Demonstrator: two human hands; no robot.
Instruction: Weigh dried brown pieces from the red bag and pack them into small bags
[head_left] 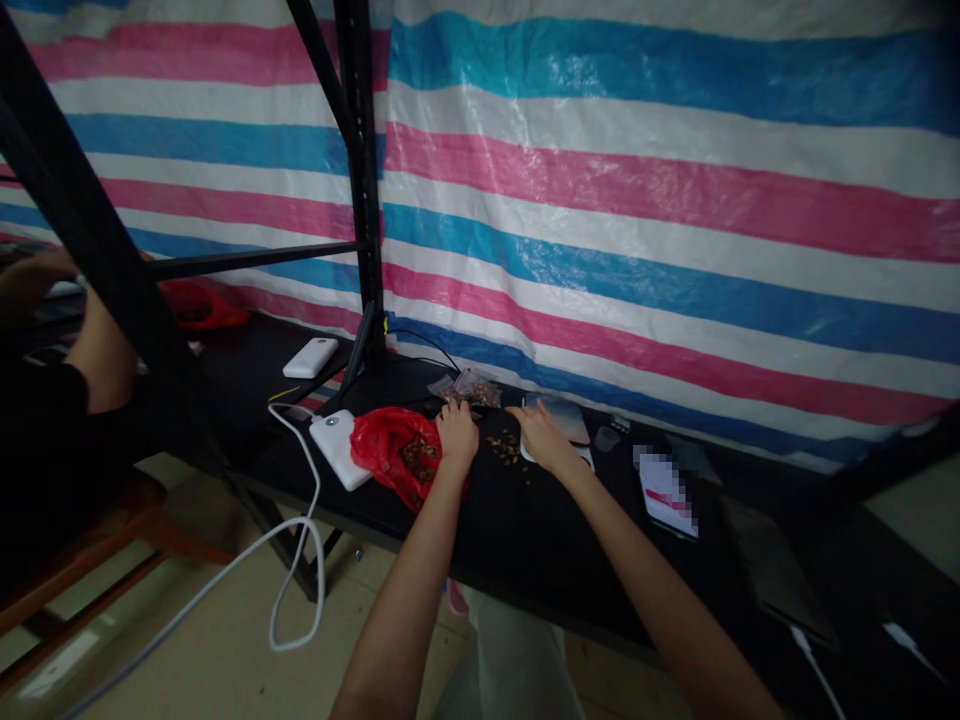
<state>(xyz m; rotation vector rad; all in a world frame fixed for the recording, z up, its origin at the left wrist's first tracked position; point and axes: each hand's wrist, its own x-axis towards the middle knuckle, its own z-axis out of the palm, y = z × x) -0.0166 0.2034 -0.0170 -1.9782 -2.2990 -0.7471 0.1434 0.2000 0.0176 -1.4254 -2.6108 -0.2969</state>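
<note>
My left hand (457,434) lies against the right side of an open red plastic bag (375,437), its fingers pointing forward, slightly bent and apart. Inside the bag are many small brown pieces (420,458), too small to name. Between my two hands, a loose scatter of similar brownish-yellow pieces (506,448) lies on the black table (517,540). My right hand (541,440) is just right of this scatter, over a flat white and silvery item (574,425), with its fingers stretched toward the left. I see nothing held in either hand.
Clear bags of small pieces (471,388) lie behind my left hand. Left are a white power bank (341,448), a looped white cable (319,560) and black frame posts (364,200). A phone (666,492) lies right. Another person's arm (101,345) is far left.
</note>
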